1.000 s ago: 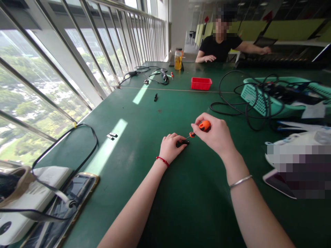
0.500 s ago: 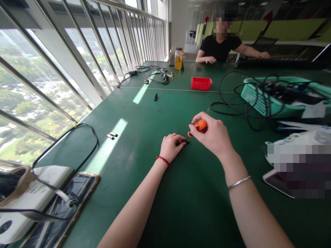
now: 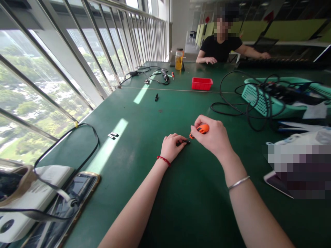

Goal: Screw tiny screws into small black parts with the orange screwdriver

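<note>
My left hand (image 3: pixel 171 147) rests on the green table (image 3: pixel 134 144) and pinches a small black part (image 3: pixel 186 141), whose right end sticks out past the fingertips. In my right hand (image 3: pixel 212 136) is an orange-and-black screwdriver (image 3: pixel 203 128), held at a slant with the fingers around its handle. Its thin shaft points down and left to the black part, close by the left fingertips. Whether the tip touches the part is too small to tell.
Small black-and-white pieces (image 3: pixel 113 135) lie to the left, another black part (image 3: pixel 156 97) farther off. Behind are a red box (image 3: pixel 202 84), cables (image 3: pixel 164 76) and a jar (image 3: pixel 179 59). A teal basket (image 3: pixel 258 100) stands right; a phone (image 3: pixel 85 179) lies near left. A person (image 3: pixel 219 44) sits opposite.
My right hand and the screwdriver have shifted slightly down and right, and the screwdriver leans a little flatter. My left hand stays on the black part.
</note>
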### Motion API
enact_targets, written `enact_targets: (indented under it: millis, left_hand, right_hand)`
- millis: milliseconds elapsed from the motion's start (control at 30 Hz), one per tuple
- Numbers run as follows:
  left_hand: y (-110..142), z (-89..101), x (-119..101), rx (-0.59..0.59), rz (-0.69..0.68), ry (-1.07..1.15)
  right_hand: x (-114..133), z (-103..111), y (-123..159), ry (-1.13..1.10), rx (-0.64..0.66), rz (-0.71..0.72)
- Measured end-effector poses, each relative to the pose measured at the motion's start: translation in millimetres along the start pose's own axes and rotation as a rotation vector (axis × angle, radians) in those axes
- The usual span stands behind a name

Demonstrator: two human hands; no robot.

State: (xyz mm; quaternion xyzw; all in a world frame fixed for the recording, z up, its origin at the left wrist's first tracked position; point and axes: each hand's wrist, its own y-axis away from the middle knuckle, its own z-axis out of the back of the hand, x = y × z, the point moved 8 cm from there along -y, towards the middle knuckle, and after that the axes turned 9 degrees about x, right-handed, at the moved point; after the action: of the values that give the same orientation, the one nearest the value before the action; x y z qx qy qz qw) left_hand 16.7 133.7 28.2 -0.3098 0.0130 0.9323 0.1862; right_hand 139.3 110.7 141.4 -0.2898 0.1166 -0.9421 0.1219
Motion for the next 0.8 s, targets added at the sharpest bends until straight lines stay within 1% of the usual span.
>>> enact_targets:
  millis: [233,367,533,667,733,800]
  left_hand:
    - [1.6,1.3,-1.7,0.01,0.009,-0.007]
    - [1.2,0.8,-1.5,0.019,0.014,-0.006]
    - [0.5,0.1,-1.1,0.012,0.009,-0.014]
    - [0.7,0.5,-1.3,0.009,0.004,-0.012]
    - [0.9,0.8,-1.6,0.008,0.002,-0.01]
    - [1.0,0.7,-1.6,0.009,0.004,-0.007]
  right_hand:
    - [-0.4,2.5,0.6,-0.021,0.002,0.009]
    - [0.6,0.9,0.6,-0.024,-0.004,-0.011]
    - [1.9,0.7,0.2,-0.061,-0.062,0.013]
    - [-2.8,-2.5,-0.2,0.018,-0.031,-0.05]
    - [-4.5,-2.9,-0.2,0.019,-0.02,-0.068]
    - [-5.2,-1.5,0.0,-0.006,-0.034,-0.067]
